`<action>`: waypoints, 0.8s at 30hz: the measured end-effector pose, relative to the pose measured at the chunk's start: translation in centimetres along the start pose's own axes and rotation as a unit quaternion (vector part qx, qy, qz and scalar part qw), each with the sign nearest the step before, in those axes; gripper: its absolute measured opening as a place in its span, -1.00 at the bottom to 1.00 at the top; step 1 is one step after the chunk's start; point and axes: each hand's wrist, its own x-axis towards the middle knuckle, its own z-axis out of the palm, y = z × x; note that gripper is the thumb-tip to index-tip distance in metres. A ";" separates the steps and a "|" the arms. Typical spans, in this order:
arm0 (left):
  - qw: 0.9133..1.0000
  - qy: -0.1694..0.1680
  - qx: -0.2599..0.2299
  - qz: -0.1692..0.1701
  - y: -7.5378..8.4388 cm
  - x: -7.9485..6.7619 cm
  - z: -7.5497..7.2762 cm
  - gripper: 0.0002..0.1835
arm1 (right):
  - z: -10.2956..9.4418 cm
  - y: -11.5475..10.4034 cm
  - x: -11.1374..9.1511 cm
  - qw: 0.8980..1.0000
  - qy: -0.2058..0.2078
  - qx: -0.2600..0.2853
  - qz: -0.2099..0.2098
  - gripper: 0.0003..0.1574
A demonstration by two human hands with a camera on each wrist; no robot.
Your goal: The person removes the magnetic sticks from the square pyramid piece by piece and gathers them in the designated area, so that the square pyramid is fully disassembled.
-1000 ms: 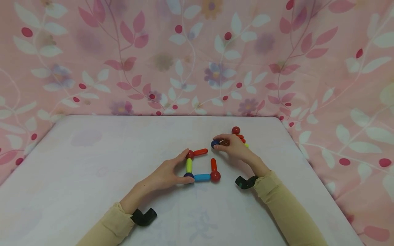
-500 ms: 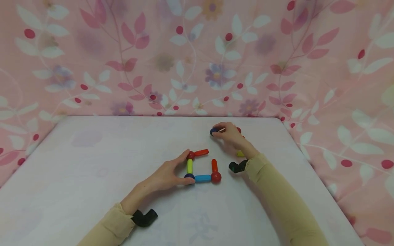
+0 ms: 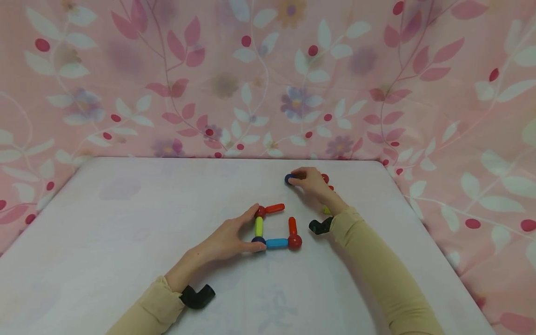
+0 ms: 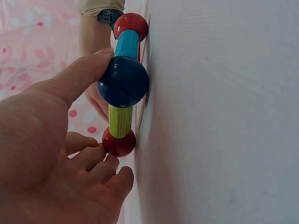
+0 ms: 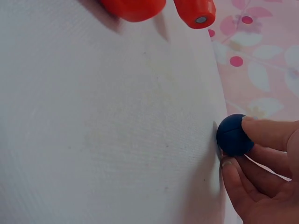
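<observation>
In the head view my left hand (image 3: pixel 228 239) grips one side of a shape of magnetic building sticks and balls. Its thumb presses a dark blue ball (image 4: pixel 122 82) and its fingers touch a red ball (image 4: pixel 118 142); a yellow-green stick (image 3: pixel 259 227) joins the two. From there a light blue stick (image 3: pixel 277 243) runs to another red ball (image 3: pixel 295 242) bearing a red stick (image 3: pixel 292 225). A second red stick (image 3: pixel 275 208) juts from the far red ball. Farther back, my right hand (image 3: pixel 314 181) pinches a blue ball (image 5: pixel 235 135) between thumb and fingers.
Behind the right hand lie loose pieces, partly hidden: a red ball (image 3: pixel 324 178), a red piece (image 3: pixel 331 188) and a yellow-green piece (image 3: pixel 326 210). A white table (image 3: pixel 138 260) carries everything. A pink floral cloth (image 3: pixel 268 79) hangs beyond its back edge.
My right hand has moved toward the back of the table with the blue ball, then slowed almost to a stop. My left hand and the joined shape have stayed in place.
</observation>
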 end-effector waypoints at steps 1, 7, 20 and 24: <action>1.000 0.000 0.003 0.001 0.0 0.0 0.0 0.12 | 0.0 0.0 -0.1 1.000 0.002 0.001 0.001 -0.45; 1.000 0.001 0.007 0.003 -0.2 0.1 0.1 0.12 | 0.2 -0.2 -0.2 1.000 0.007 0.001 0.000 -0.43; 1.000 0.001 0.004 0.003 -0.2 0.0 0.0 0.12 | 0.3 -0.3 -0.7 1.000 0.018 -0.004 0.008 -0.30; 1.000 0.000 0.003 0.003 -0.1 0.1 0.0 0.12 | -0.1 -0.8 -1.9 0.999 0.042 -0.007 0.007 -0.24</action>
